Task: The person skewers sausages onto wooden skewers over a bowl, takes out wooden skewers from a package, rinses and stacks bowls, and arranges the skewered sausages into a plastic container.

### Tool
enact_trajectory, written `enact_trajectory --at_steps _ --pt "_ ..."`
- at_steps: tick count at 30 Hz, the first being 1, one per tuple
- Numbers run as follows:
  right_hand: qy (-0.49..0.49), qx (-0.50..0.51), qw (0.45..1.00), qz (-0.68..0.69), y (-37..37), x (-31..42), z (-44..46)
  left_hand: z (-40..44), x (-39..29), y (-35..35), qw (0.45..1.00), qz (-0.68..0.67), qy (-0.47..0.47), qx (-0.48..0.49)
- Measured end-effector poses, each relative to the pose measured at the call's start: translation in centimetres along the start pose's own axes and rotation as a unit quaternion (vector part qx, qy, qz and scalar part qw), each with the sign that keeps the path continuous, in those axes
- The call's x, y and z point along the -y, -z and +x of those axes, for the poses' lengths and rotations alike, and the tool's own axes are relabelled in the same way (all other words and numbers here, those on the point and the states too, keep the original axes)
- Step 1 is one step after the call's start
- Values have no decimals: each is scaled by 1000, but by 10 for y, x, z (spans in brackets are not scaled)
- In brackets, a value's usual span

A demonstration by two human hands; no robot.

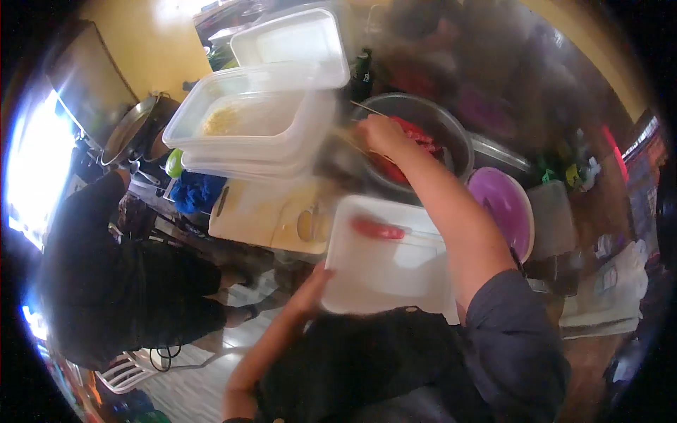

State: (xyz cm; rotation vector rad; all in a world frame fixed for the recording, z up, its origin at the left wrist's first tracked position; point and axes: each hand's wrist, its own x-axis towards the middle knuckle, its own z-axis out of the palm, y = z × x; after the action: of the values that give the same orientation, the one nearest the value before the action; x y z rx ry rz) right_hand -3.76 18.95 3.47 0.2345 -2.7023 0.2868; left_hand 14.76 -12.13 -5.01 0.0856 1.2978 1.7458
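Note:
A white plastic container [338, 282] sits in front of me. My left hand [314, 285] grips its left rim, fingers partly hidden by the edge. One stick of red meat [379, 229] lies inside, its thin skewer pointing right. Beyond it, a large metal bowl [462, 144] holds red meat pieces [417, 135]. My right hand [384, 135] reaches over the bowl with closed fingers, apparently around a thin wooden skewer [363, 146]; motion blur softens the fingertips. Another thin stick [367, 108] leans across the bowl's rim.
Stacked clear containers [240, 134] stand back left, behind a cutting board [261, 215]. A purple bowl [497, 204] sits right of the container, and a dark bottle [362, 74] behind. Another person in dark clothing [127, 282] is at the left.

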Motion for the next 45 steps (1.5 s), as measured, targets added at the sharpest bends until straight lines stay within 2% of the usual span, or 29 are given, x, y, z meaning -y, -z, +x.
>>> enact_trajectory --at_steps 4,6,7,8,9,11,14,16,18,20,22,25,26,28,29,31,32,34,35,36,37,38,39,40,43,45 --pt "-59 -38 997 -25 59 -16 -5 0 5 -1 1000 -12 -15 -2" --pt "-115 -105 988 15 100 -28 -24 -7 -4 -7 999 -38 15 -10" --pt "-148 -147 974 85 116 -36 -35 -10 -9 -12 999 -37 15 -3" --pt "-175 -166 968 62 139 -38 -47 -14 -16 -17 999 -37 17 -10" --pt "-206 -214 936 188 149 -53 -60 -15 -18 -19 999 -37 20 -17" --pt "-233 -274 862 359 192 -31 -91 0 1 1 999 -24 19 -10" --pt "-254 -322 766 496 214 -13 -148 4 2 10 999 -7 34 -6" --pt "-313 -327 697 556 196 13 -182 -1 -8 2 999 -2 54 -2" --pt "-377 -301 630 609 171 58 -208 -6 -18 -9 996 -74 44 5" --pt "-396 -246 651 600 131 72 -247 0 -8 3 994 -88 63 14" --pt "-487 -244 584 602 103 89 -266 5 -2 10 991 -102 82 23" --pt "-528 -235 557 597 64 91 -288 7 -1 9 992 -102 74 30" --pt "-532 -238 556 592 55 90 -290 4 -5 5 996 -60 57 11" --pt "-558 -257 425 665 44 88 -290 0 -14 -2 999 -18 43 -2" --pt "-560 -259 426 662 43 87 -293 -2 -19 -5 997 -49 59 -1" --pt "-606 -156 389 676 43 87 -296 -1 -20 -5 994 -81 75 1" --pt "-609 -157 389 673 47 89 -300 0 -19 -2 993 -87 84 8" --pt "-609 58 472 635 69 101 -300 1 -18 0 991 -96 94 15" --pt "-611 60 472 633 85 109 -293 -2 -21 -3 991 -101 87 18" --pt "-549 192 686 437 109 119 -276 -3 -21 -5 991 -106 80 21" --pt "-427 303 828 198 121 123 -267 -1 -17 -2 990 -110 81 19" --pt "-427 305 828 199 117 117 -269 3 -12 3 992 -103 72 23" --pt "-313 226 918 90 108 108 -276 5 -9 6 993 -94 62 28" --pt "-186 137 973 -22 97 99 -282 4 -11 4 993 -94 62 27" --pt "-136 184 974 -4 59 75 -289 -1 -18 -2 997 -70 44 13" --pt "-117 206 971 -27 51 73 -278 -1 -24 -3 996 -55 46 47"
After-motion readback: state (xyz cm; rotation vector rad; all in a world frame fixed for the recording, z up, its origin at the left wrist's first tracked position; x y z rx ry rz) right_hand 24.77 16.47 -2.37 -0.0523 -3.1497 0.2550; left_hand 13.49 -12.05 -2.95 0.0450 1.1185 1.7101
